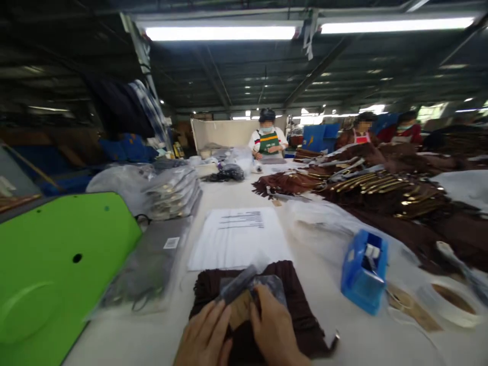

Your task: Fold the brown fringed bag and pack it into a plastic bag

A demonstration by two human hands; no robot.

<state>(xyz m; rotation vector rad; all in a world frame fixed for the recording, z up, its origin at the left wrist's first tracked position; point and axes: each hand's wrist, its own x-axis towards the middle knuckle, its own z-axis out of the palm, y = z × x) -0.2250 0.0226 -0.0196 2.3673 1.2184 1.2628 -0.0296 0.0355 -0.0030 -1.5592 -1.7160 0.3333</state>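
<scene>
A dark brown fringed cloth piece point(299, 300), perhaps a bag or scarf, lies on the white table in front of me. On top of it are a crumpled clear plastic wrapper point(276, 285) and a brown paper tag point(239, 309). My left hand point(206, 333) rests with fingers stretched out over the cloth, its fingertips by the tag's left edge and the wrapper. My right hand point(273, 328) has thumb and forefinger closed at the tag's right side, against the wrapper. Blur hides exactly how much it grips. Just beyond lies a printed white sheet point(240, 241).
A blue tape dispenser point(364, 272) and a tape roll point(452, 304) stand at right. Brown pieces with gold-coloured metal point(381, 185) are heaped behind. Bagged grey items point(160, 264) and a green panel point(64, 274) are at left. A co-worker point(269, 137) faces me across the table.
</scene>
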